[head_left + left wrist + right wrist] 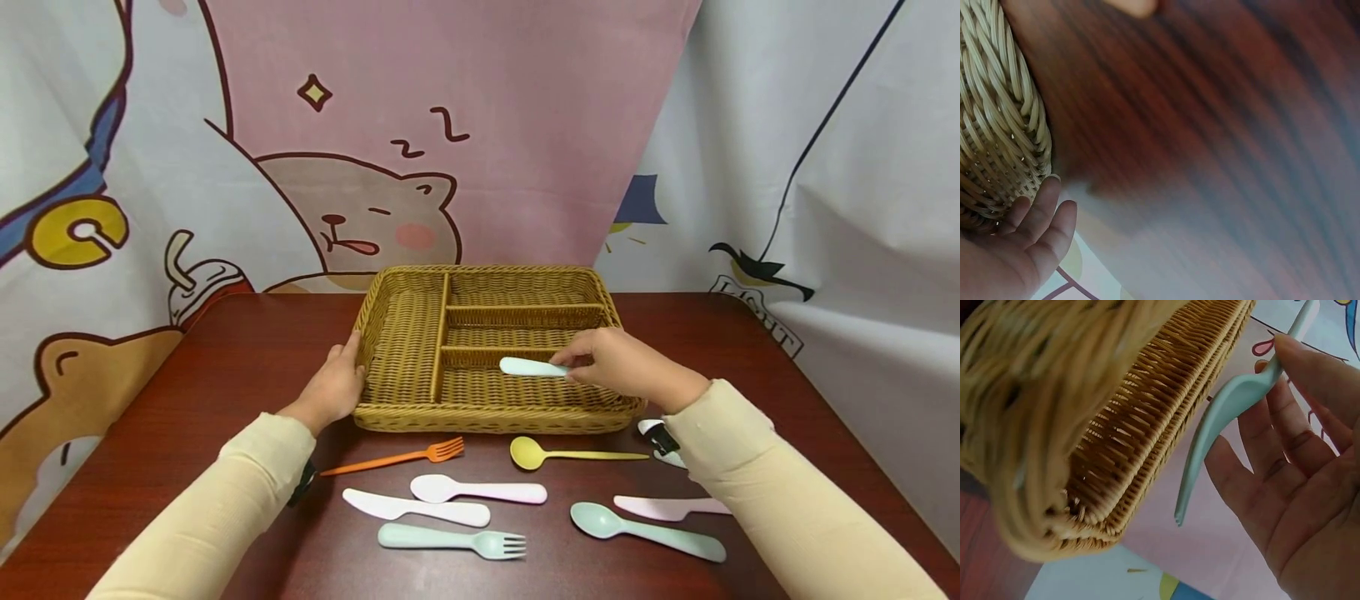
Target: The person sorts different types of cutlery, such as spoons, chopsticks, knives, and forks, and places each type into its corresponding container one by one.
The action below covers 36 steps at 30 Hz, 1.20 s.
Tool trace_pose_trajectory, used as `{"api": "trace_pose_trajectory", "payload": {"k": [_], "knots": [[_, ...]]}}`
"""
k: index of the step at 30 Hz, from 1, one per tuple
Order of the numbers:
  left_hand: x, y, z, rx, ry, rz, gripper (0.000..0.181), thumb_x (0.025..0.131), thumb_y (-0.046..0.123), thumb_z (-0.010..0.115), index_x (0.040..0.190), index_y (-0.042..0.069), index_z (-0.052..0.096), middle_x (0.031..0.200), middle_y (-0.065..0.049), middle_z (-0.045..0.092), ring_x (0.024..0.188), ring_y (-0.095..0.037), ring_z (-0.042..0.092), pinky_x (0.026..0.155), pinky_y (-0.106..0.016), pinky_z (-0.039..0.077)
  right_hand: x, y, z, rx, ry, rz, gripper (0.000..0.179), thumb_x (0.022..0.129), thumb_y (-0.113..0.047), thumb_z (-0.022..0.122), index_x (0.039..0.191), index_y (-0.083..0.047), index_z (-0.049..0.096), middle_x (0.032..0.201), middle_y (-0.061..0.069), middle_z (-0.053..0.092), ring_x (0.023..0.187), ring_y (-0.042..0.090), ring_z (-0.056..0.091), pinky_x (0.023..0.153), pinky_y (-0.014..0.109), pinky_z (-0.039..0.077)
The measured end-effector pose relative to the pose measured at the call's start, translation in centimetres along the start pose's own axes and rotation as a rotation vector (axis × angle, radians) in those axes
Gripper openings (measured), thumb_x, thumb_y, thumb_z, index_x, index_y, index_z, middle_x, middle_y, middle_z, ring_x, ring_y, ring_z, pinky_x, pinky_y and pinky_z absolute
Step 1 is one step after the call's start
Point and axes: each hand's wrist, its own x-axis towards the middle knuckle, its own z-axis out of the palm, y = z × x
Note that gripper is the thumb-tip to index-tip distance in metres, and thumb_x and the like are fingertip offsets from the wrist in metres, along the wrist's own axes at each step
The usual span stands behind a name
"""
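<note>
Two hands: the right hand (611, 362) pinches the mint utensil (525, 367) between thumb and fingertips; the left hand (333, 383) touches the left side of the wicker basket (487, 421), fingers loosely extended.
Mint utensil: held over the near right compartment (472, 387), handle pointing left; its other end is edge-on to the right wrist camera, perhaps a fork, though I cannot be sure.
Good lowering: best kept level and parallel to the divider (487, 350), knuckles clear of the rim, fingers parting only once it meets the weave.
Basket steadying: light pressure from the left should suffice; a hard push could slide it.
Desk: dark red desk (262, 358), with an orange fork (444, 451), yellow spoon (528, 453) and further cutlery before the basket.
Room: cartoon-printed cloth (525, 125) hangs behind and at both sides.
</note>
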Motion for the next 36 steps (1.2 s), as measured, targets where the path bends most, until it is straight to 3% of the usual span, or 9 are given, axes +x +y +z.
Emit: {"api": "trace_pose_trajectory", "payload": {"k": [17,23,30,36], "knots": [[-0.1,0.0,-0.1,0.024,0.008,0.023,0.061,0.105,0.014,0.03,0.155,0.003,-0.003,0.147,-0.031,0.021,0.125,-0.043,0.044,0.1,-0.054,0.038,4.3,-1.3,-0.1,0.019,-0.143,0.001,0.025,0.085,-0.004,0.072,0.11,-0.005,0.073,0.092,0.0,0.07,0.081,0.011,0.063,0.073,0.031,0.053],[0.0,-0.1,0.0,0.03,0.011,0.03,0.06,0.105,0.014,0.03,0.155,0.002,-0.002,0.146,-0.032,0.022,0.126,-0.044,0.042,0.102,-0.055,0.037,5.2,-1.8,0.6,0.033,-0.194,0.031,0.027,0.085,-0.005,0.072,0.112,-0.005,0.073,0.097,0.001,0.07,0.084,0.011,0.063,0.076,0.031,0.053],[0.0,-0.1,0.0,0.024,0.005,0.031,0.06,0.105,0.013,0.03,0.155,0.002,-0.003,0.145,-0.032,0.023,0.124,-0.043,0.045,0.099,-0.054,0.039,5.9,-1.9,1.7,0.033,-0.238,0.025,0.027,0.085,-0.001,0.071,0.112,-0.003,0.072,0.089,0.002,0.069,0.076,0.011,0.061,0.071,0.029,0.052],[-0.1,0.0,-0.1,0.022,0.004,0.028,0.06,0.105,0.013,0.03,0.155,0.002,-0.003,0.146,-0.032,0.022,0.121,-0.042,0.047,0.095,-0.053,0.041,6.4,-2.3,2.3,-0.011,-0.27,0.018,0.028,0.084,-0.002,0.072,0.112,-0.004,0.072,0.094,0.002,0.069,0.081,0.01,0.06,0.078,0.031,0.052]]}}
